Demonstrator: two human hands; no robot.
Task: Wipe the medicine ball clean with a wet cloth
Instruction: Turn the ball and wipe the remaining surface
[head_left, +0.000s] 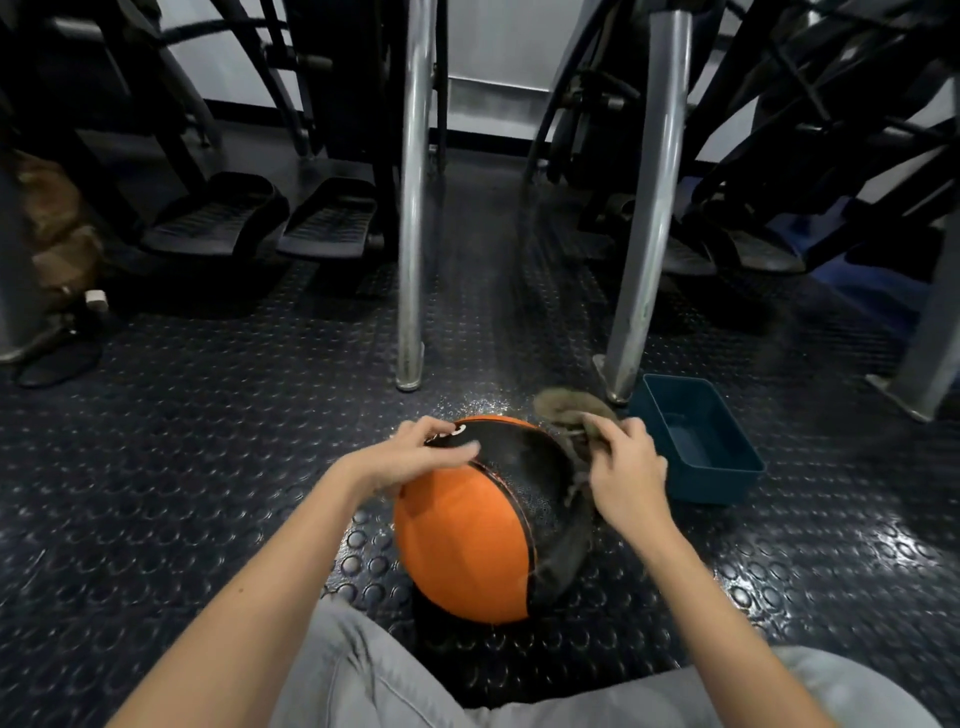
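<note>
– Flooring (208, 467)?
– Dark rubber, studded with raised discs; bright glints just beyond the ball and at far right.

– Surroundings?
– Gym machinery. Two steel legs (413, 208) planted on the rubber at centre, black foot pedals (218, 218) at upper left, dark frames and cables above, pale wall behind. Teal tub (727, 467) on the floor at right, open side up, near the base of the right-hand leg. Contents not discernible.

– Location of medicine ball (467, 545)?
– On the floor, directly ahead of grey trousers (363, 686), between both forearms. Orange panel toward the camera and left, black panel on top and right.

– Left hand (415, 454)?
– Palm down on the upper left of the ball, fingers spread and lightly bent across the black panel. Nothing clasped.

– Right hand (623, 467)?
– At the ball's upper right, fingers and thumb drawn together in a pinch on grey-brown cloth (566, 408).

– Lie of the cloth?
– Bunched past the fingertips above the ball's far edge, remainder trailing down against the black panel. Blurred, folds not discernible.
</note>
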